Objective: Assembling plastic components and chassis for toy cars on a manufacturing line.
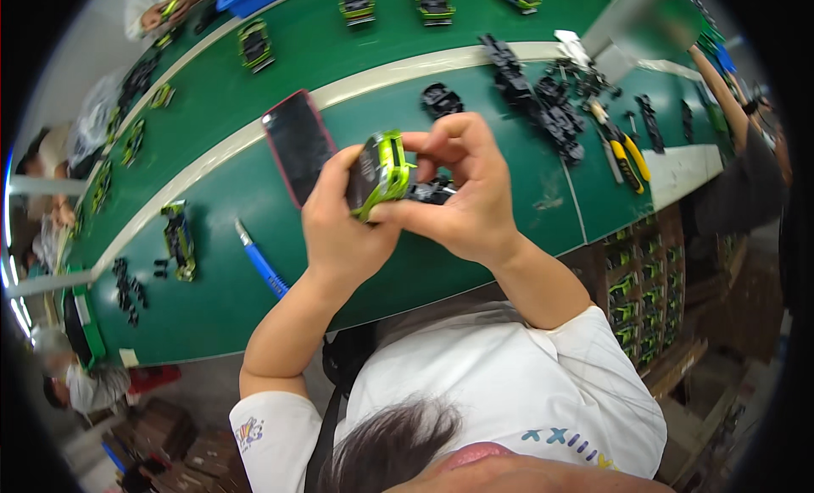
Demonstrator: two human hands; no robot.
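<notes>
Both of my hands hold a lime-green and black toy car (381,172) above the green table (212,298). My left hand (335,230) grips the car's green body from the left side. My right hand (462,192) pinches the car from the right, fingers curled over its top, with a black chassis part (432,190) under the fingertips. A phone in a red case (297,144) lies on the table just behind my left hand.
A blue utility knife (261,262), another green toy car (179,240) and small black parts (127,288) lie at the left. A pile of black chassis parts (543,103) and yellow-handled tools (629,158) sit at the right. Several green cars (254,44) ride the far belt. Other people work alongside.
</notes>
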